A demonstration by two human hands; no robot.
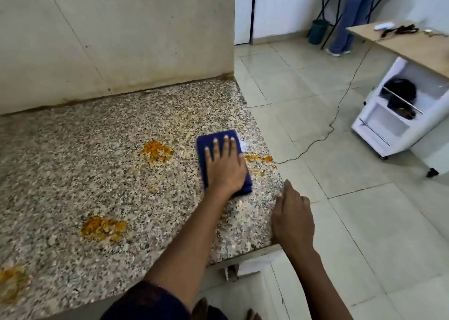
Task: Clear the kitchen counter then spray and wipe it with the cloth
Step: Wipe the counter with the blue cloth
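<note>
Blue cloth folded into a flat pad, lying on the granite counter near its right edge, pressed down under the left hand. Fingers straight and spread across the top, palm flat on the fabric: a pressing hold, apparently chosen to spread force over the whole pad for wiping rather than lifting. Orange smear just beside the cloth on its right, touching or nearly so; likely the stain in hand. Right hand apart from the left, set at the counter's right edge with fingers partly bent over the rim, holding nothing; seemingly bracing the body during the reach. Further outward, three more orange spills: one left of the cloth, one nearer the body, one at the lower left. No loose items on the visible counter; spray bottle not in view. Wiping judged under way, with most stains outstanding. Wet sheen near the cloth, cause not determinable.
</note>
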